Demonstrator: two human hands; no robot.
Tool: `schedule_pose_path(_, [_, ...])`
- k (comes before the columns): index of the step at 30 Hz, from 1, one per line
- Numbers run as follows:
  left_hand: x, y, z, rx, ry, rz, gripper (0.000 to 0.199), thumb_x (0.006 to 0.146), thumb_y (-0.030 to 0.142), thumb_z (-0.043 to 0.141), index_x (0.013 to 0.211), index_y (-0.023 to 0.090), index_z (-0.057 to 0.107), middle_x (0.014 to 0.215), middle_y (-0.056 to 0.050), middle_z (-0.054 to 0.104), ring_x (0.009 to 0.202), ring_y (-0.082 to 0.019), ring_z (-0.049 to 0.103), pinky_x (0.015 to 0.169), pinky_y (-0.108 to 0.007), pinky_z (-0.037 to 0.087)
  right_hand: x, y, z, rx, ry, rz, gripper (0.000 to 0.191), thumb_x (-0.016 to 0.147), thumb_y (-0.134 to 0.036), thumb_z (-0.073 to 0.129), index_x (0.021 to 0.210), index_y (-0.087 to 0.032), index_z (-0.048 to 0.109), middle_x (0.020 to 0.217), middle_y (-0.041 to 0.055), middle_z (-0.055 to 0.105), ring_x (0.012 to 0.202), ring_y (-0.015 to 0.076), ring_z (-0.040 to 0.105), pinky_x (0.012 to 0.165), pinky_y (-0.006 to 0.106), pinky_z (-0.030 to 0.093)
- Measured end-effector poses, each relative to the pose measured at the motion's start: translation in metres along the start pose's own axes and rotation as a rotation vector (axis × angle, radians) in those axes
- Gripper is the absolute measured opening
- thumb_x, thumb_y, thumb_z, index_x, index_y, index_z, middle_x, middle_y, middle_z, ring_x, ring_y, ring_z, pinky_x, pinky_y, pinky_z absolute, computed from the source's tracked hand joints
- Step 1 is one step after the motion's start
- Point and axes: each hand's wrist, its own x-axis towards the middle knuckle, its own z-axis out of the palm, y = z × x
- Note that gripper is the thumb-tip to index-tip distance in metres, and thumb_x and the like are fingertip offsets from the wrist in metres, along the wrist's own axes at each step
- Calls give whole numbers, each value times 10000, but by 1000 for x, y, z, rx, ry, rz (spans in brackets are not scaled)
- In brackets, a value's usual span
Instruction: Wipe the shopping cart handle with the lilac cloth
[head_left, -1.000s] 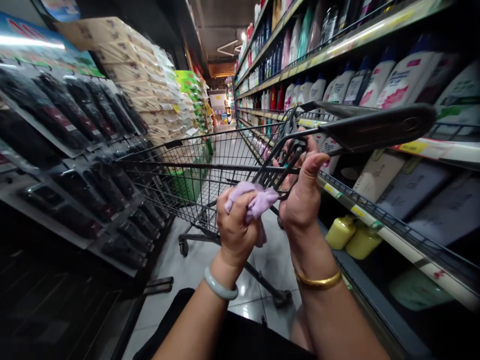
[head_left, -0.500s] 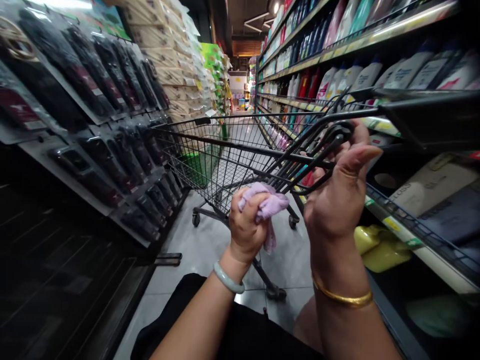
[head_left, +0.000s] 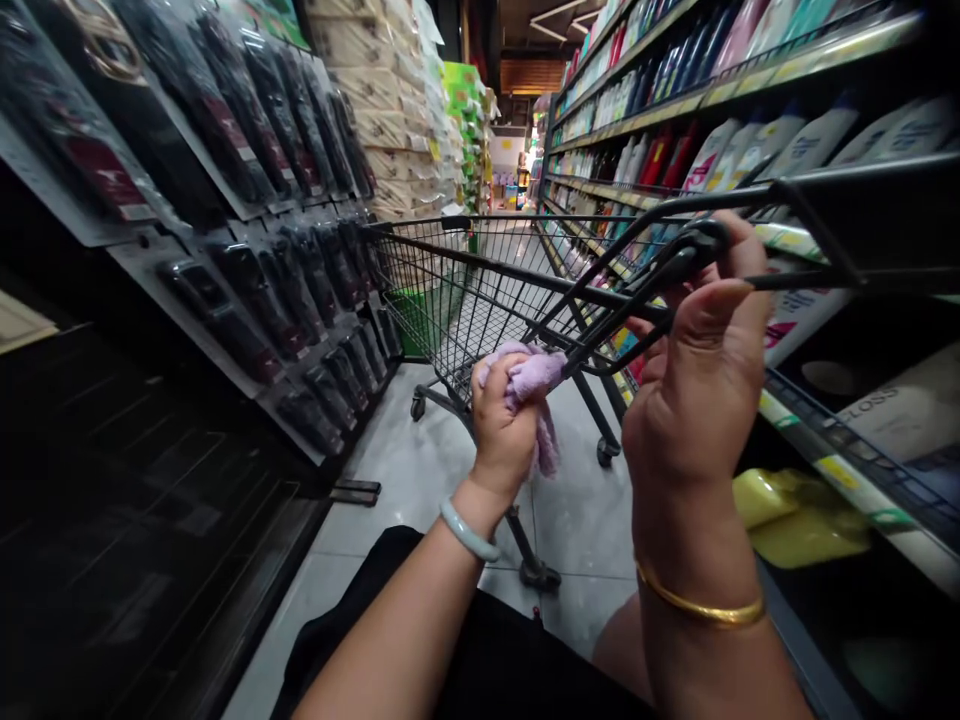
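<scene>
A black wire shopping cart (head_left: 480,262) stands tilted in the aisle before me. My left hand (head_left: 507,425) is closed round a crumpled lilac cloth (head_left: 541,376), pressed against a lower bar of the cart's frame. One end of the cloth hangs below my fist. Higher up on the right, my right hand (head_left: 694,370) has its fingers hooked round the black frame near the cart's handle (head_left: 832,185). Its thumb lies along the near side, and part of its fingers is hidden behind the bars.
Packaged belts (head_left: 225,150) hang on a rack at the left. Shelves with shampoo bottles (head_left: 810,140) line the right side, with yellow bottles (head_left: 802,515) low down. Stacked tissue packs (head_left: 367,110) and a green basket (head_left: 418,318) stand further along. Grey floor tiles (head_left: 577,520) lie below.
The view has turned a little to the left, so the cart and shelves appear shifted right. My left hand has moved the cloth slightly along the bar. My right hand keeps its hold.
</scene>
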Motion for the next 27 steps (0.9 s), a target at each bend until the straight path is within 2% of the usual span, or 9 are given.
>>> schedule_pose_path(3, [1,-20,-1,-76,80,-232,228,889,277,760,1110,255,707,1189,-53,675,1159,-208,631,1101,-391,473,-6,0,11,0,51,36,622,1070,-646,352,1634,-384,345,1529,124,509,1430,365,533,1060,555,554])
schedule_pose_path(6, [-6,-34,0,-274,149,-442,275,932,392,734,1140,226,665,1164,-65,693,1105,-199,660,1092,-406,493,-15,3,20,-49,94,-2,602,1066,-597,449,1607,-354,347,1449,137,541,1304,317,612,949,474,608])
schedule_pose_path(8, [-7,-31,-2,-307,141,-445,301,938,425,732,1153,227,660,1170,-66,697,1115,-200,664,1102,-407,488,-20,5,23,-50,136,-5,538,1045,-568,534,1516,-331,431,1363,130,572,1194,283,649,869,429,623])
schedule_pose_path(14, [9,-13,-12,-192,53,-253,272,886,331,789,1141,265,717,1242,-48,678,1196,-203,623,1131,-370,444,-23,-4,28,-41,109,61,307,1036,-523,580,1234,-287,582,1061,47,593,885,190,658,771,374,602])
schedule_pose_path(16, [11,-27,-12,-291,109,-390,268,868,296,800,1115,246,708,1185,-44,698,1149,-194,639,1103,-356,466,-23,-5,30,-15,121,70,286,1019,-513,618,1185,-281,591,1037,36,582,857,180,644,762,371,599])
schedule_pose_path(19, [5,-56,-8,-494,294,-774,232,872,273,786,1062,219,664,1038,-27,710,960,-158,669,989,-335,523,-24,-2,32,21,117,84,310,998,-521,652,1185,-281,589,1039,39,582,850,181,634,759,381,610])
schedule_pose_path(21, [0,-68,-5,-534,346,-911,198,880,270,771,1015,205,642,951,-17,696,847,-142,658,928,-337,538,-25,1,33,47,106,97,334,984,-529,672,1195,-284,585,1043,41,584,847,180,635,761,385,619])
schedule_pose_path(24, [-3,-64,-4,-535,329,-892,226,859,271,798,1016,199,652,965,-17,708,875,-142,665,951,-332,531,-25,4,32,87,99,110,328,973,-511,698,1184,-287,586,1036,33,584,855,177,637,780,391,626])
schedule_pose_path(27, [0,-49,-7,-492,267,-680,320,844,290,821,1123,224,678,1126,-31,730,1061,-162,673,1041,-322,494,-24,1,30,101,88,116,297,978,-494,695,1166,-290,588,1034,25,583,861,174,635,792,390,623])
